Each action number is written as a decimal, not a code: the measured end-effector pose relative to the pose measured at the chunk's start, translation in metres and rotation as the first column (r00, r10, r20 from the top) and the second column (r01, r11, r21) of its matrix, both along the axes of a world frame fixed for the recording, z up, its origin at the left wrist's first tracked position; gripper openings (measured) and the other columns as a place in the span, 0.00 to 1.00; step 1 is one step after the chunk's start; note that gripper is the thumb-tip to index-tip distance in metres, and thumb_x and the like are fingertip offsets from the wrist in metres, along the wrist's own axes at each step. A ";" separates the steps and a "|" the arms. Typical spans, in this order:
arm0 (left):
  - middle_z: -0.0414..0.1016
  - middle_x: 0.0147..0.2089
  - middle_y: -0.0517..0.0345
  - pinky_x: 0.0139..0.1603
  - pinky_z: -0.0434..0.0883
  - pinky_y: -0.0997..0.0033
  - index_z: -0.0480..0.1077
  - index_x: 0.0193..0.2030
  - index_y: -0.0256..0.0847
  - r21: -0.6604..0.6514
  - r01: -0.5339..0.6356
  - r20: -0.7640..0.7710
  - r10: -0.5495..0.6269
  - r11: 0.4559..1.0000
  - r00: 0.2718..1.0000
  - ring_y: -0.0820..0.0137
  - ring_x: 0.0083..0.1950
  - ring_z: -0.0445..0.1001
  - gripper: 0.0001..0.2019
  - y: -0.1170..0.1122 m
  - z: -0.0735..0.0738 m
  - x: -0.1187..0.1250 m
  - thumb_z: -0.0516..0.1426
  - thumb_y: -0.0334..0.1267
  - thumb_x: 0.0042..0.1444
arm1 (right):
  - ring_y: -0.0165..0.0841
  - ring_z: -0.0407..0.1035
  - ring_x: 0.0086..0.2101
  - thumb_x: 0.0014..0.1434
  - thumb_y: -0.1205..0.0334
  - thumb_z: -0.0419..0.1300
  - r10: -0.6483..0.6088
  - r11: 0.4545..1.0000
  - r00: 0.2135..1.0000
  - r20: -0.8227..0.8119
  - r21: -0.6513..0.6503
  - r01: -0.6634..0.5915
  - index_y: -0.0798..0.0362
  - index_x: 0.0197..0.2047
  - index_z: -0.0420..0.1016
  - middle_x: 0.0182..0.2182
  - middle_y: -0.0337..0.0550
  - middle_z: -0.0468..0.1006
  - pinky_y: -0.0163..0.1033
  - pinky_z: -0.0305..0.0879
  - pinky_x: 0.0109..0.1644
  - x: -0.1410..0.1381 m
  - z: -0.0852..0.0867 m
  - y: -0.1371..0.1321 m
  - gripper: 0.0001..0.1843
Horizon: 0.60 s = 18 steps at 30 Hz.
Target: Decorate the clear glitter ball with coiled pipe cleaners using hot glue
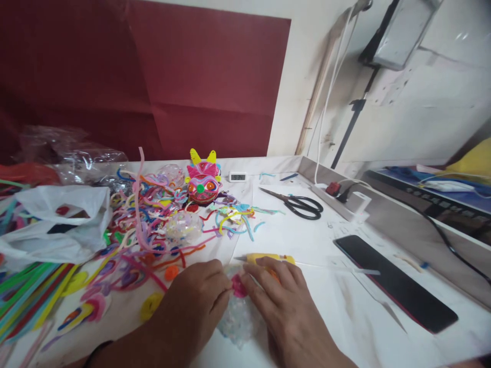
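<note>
Close in front of me, a clear sparkly ball (238, 323) sits between my two hands, with a small pink fuzzy piece (239, 286) on its upper side. My left hand (197, 301) is closed, its thumb and fingers pinched at the left edge of the pink piece. Curved over the ball's right side, my right hand (282, 301) has fingertips at the pink piece. Just beyond my right fingers lies a yellow hot glue gun (274, 257), its nozzle pointing left. Part of something orange shows between my right fingers. The ball's far side is hidden.
Behind stands a colourful lion-head figure (203, 181). Pipe cleaners (148, 214) and a white plastic bag (90, 204) crowd the left. Black-handled scissors (303, 206), a black phone (399, 283), tweezers (391, 309) and a power strip (337, 199) are to the right. A small digital clock (238, 177) stands behind.
</note>
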<state>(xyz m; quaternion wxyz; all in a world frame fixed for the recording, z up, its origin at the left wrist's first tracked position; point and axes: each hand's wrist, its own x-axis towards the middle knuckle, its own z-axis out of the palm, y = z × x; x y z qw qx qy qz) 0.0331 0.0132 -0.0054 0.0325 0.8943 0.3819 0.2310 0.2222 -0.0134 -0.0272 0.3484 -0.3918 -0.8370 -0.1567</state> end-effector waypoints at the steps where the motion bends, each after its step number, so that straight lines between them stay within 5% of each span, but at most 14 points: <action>1: 0.67 0.25 0.61 0.28 0.62 0.74 0.68 0.24 0.39 -0.004 -0.009 -0.002 0.009 1.000 1.000 0.72 0.28 0.69 0.12 0.000 0.000 0.000 0.51 0.23 0.56 | 0.40 0.67 0.47 0.73 0.61 0.41 -0.002 1.000 1.000 0.025 0.016 0.001 0.53 0.47 0.76 0.45 0.39 0.81 0.46 0.52 0.50 0.000 0.001 0.000 0.22; 5: 0.67 0.25 0.61 0.28 0.62 0.75 0.68 0.24 0.38 -0.061 -0.027 -0.007 0.026 0.998 1.000 0.72 0.28 0.69 0.11 0.000 0.002 -0.001 0.52 0.24 0.55 | 0.40 0.68 0.47 0.73 0.62 0.39 0.002 0.999 0.996 0.085 0.045 -0.006 0.53 0.50 0.75 0.46 0.38 0.81 0.45 0.52 0.50 -0.002 -0.001 0.000 0.22; 11: 0.61 0.24 0.64 0.27 0.58 0.75 0.65 0.22 0.38 -0.206 -0.084 0.029 0.092 0.975 0.995 0.74 0.26 0.64 0.09 0.005 0.004 -0.001 0.53 0.25 0.51 | 0.40 0.66 0.48 0.72 0.58 0.42 0.078 0.995 0.995 -0.067 -0.059 -0.082 0.54 0.49 0.74 0.45 0.41 0.80 0.45 0.53 0.50 0.001 -0.005 0.001 0.20; 18: 0.65 0.25 0.63 0.30 0.59 0.74 0.72 0.26 0.37 -0.379 -0.091 0.072 0.127 0.921 0.989 0.72 0.28 0.68 0.06 0.006 0.007 -0.003 0.54 0.27 0.48 | 0.42 0.62 0.50 0.61 0.74 0.46 0.089 0.996 0.996 -0.006 -0.013 -0.089 0.62 0.53 0.70 0.49 0.48 0.78 0.45 0.52 0.50 0.010 -0.006 -0.002 0.20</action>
